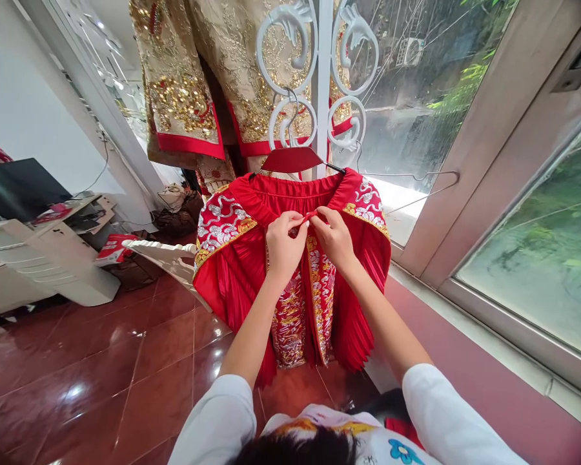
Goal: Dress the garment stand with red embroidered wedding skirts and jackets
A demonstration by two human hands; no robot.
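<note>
A red pleated skirt (242, 284) with gold and silver embroidery hangs from a hanger (293, 159) by its gathered waistband. At the front, my left hand (285, 244) is closed in a pinch on a thin red fabric strip (311, 214). My right hand (334, 237) pinches the same strip from the other side, its fingertips almost touching the left ones. Below the hands, embroidered panels (291, 316) fall straight down. My fingers partly cover the strip, so its ends are hidden.
A white scrolled metal rack (323, 84) stands behind, with gold sequinned garments (184, 103) hanging from it. An empty wire hanger (416, 177) sticks out toward the window (537, 245). To the left are a white desk (68, 252) with a monitor (22, 187) and a red tiled floor (140, 361).
</note>
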